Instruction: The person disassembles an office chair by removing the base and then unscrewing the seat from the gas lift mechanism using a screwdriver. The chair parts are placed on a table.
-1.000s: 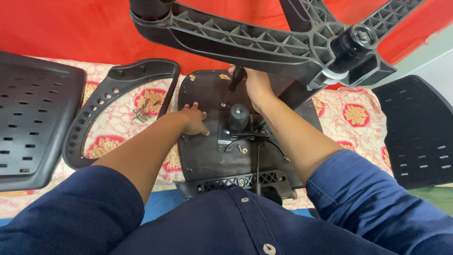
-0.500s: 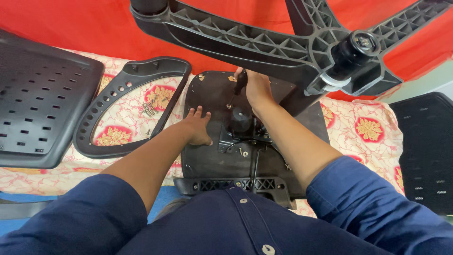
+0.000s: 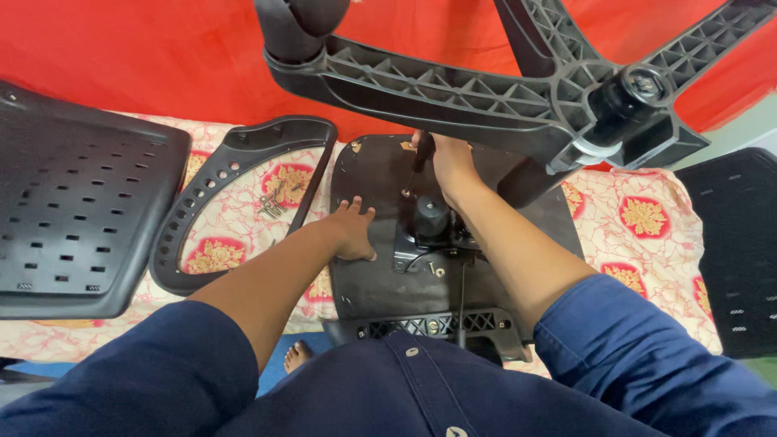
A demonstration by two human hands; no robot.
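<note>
On the seat underside (image 3: 364, 279), right hand (image 3: 452, 162) grips an upright screwdriver (image 3: 421, 158), tip down; left hand (image 3: 353, 231) lies flat, fingers spread.

Both arms are extended forward toward twelve o'clock, bare from the elbows down, with dark blue sleeves pushed up above them. The left hand (image 3: 354, 229) is laid flat, palm down, fingers spread and pointed toward twelve o'clock, thumb turned toward three o'clock. The right hand (image 3: 449, 162) is reached farther out, at one o'clock from the left, and its grip is closed, knuckles raised, wrist kept nearly straight.
</note>
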